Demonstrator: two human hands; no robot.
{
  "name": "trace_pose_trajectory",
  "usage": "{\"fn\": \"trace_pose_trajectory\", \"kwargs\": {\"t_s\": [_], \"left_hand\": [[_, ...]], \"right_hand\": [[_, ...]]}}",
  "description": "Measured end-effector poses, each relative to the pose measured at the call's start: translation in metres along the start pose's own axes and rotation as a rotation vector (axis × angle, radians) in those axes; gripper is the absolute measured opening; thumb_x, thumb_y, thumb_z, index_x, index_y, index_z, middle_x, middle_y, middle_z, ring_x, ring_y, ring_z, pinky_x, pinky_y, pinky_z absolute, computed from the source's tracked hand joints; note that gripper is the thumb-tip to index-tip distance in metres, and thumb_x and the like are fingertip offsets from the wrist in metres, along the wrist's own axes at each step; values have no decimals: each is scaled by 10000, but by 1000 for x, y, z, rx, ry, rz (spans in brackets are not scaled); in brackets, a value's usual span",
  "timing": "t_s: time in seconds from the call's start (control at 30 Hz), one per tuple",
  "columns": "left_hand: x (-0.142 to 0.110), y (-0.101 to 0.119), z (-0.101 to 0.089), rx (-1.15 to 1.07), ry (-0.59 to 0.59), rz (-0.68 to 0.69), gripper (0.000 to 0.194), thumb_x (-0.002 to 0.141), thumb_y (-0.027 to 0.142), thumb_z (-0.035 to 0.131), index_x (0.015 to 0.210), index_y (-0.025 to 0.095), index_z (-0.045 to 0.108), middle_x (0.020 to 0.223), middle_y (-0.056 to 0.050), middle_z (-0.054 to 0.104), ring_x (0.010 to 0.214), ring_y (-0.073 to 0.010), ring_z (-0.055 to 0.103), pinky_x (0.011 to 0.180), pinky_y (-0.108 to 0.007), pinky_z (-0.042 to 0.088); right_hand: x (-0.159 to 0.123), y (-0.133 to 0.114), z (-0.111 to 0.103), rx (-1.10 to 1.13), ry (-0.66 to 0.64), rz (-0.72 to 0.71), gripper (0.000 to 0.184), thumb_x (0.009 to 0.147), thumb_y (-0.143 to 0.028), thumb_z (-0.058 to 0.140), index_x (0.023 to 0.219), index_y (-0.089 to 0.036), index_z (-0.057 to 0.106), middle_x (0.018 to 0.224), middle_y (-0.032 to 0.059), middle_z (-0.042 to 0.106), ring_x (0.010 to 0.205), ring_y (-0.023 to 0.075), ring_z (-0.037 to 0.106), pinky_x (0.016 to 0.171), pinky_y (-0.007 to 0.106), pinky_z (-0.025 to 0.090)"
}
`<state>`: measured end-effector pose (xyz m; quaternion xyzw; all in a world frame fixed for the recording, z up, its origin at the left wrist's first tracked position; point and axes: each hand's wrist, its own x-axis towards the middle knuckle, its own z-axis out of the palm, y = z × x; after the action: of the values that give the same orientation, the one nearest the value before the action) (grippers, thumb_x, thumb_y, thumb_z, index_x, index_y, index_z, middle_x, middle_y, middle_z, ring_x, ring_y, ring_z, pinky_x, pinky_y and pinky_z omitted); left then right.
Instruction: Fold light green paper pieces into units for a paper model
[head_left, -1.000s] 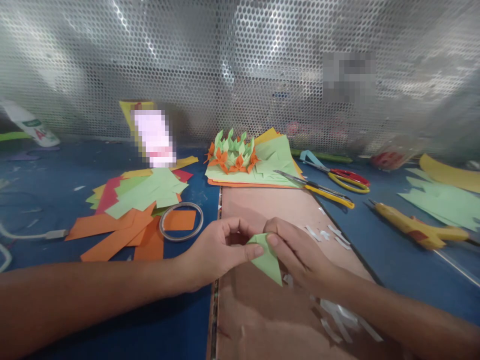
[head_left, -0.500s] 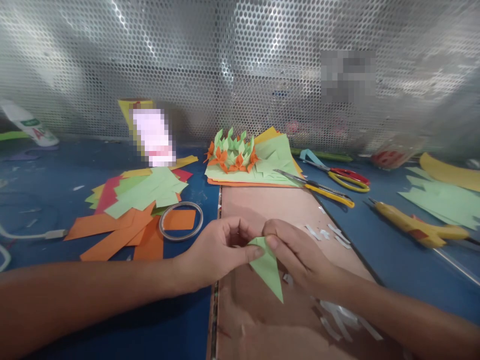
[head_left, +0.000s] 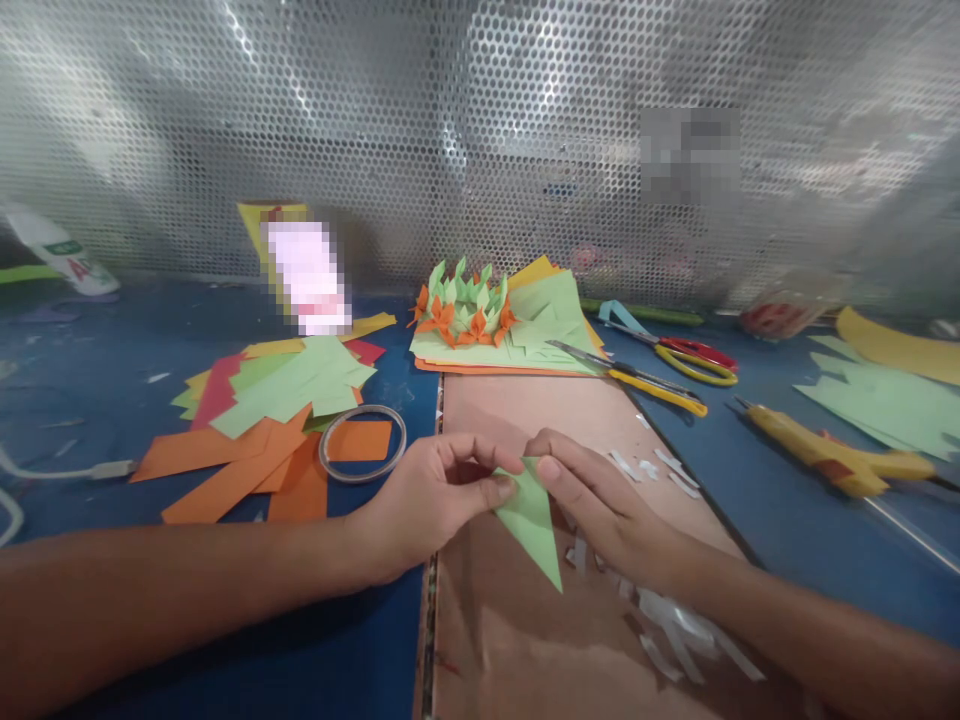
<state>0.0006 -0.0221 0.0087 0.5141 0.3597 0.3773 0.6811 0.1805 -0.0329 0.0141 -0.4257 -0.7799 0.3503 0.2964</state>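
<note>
A folded piece of light green paper point(head_left: 534, 525), narrowing to a point at the bottom, is held between both hands above a brown board point(head_left: 510, 640). My left hand point(head_left: 442, 485) pinches its upper left edge between thumb and fingers. On the other side, my right hand point(head_left: 600, 500) is closed on the upper right edge, thumb on the near face. Beyond the hands, a ring of folded green and orange paper pieces point(head_left: 469, 308) rests on a stack of paper sheets point(head_left: 450, 357).
Orange strips point(head_left: 232, 480), coloured paper pieces point(head_left: 292, 385) and a tape roll point(head_left: 322, 455) lie at left, before a propped phone point(head_left: 306, 270). At right are a cutter point(head_left: 652, 388), scissors point(head_left: 697, 360), a glue gun point(head_left: 832, 450) and white scraps point(head_left: 682, 640). A glue bottle point(head_left: 64, 250) leans far left.
My right hand's fingers have straightened somewhat along the paper's upper right edge. The green paper has risen slightly, and my left hand's fingers have shifted along its upper edge.
</note>
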Motion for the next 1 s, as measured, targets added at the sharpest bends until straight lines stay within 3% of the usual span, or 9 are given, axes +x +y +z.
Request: {"fn": "trace_pose_trajectory", "kwargs": {"t_s": [0.17,0.37,0.6,0.7,0.8,0.87,1.0], "left_hand": [[1,-2,-4,-45,30,11,129,683,180,697,796,153,640,740,27,635,689,-74,551,702,-210,436],[4,-4,-4,-108,48,-10,164,684,188,699,826,146,628,756,14,630,695,-82,565,700,-219,438],[5,-3,-4,-136,52,8,246,642,153,716,772,173,507,704,61,491,643,-57,485,638,-194,397],[4,-1,-4,-56,-14,-30,299,645,192,716,874,185,525,821,20,537,745,-95,517,696,-225,405],[3,1,-3,100,-167,-58,196,718,289,655,836,160,567,789,1,547,735,-113,508,671,-224,390],[1,3,-3,248,-246,-28,215,786,353,564,735,145,572,655,20,480,624,-95,444,572,-208,339],[-4,5,-3,481,-256,54,408,838,427,449,536,154,427,538,54,228,497,-69,228,450,-225,181]], "right_hand": [[0,0,0,14,22,22,297,903,-439,363,736,-197,410,626,-43,398,524,93,385,472,216,353],[-1,3,1,26,1,39,231,907,-371,374,749,-204,391,576,-56,428,435,73,392,405,203,318],[-2,-1,3,-60,51,62,226,910,-259,337,687,-220,327,549,-65,386,461,87,376,441,201,345],[-2,-1,2,-150,31,-9,214,887,-231,352,675,-218,328,580,-54,381,491,96,366,459,207,342],[-2,-1,0,-224,1,-118,186,855,-190,382,673,-213,349,608,-43,398,507,98,344,461,208,321],[-1,0,-1,-224,-4,-151,180,856,-180,389,682,-210,354,615,-41,407,518,97,348,469,206,320],[-1,2,-4,-171,-25,-161,196,896,-234,375,702,-207,382,645,-27,434,557,101,387,502,206,355]]}}
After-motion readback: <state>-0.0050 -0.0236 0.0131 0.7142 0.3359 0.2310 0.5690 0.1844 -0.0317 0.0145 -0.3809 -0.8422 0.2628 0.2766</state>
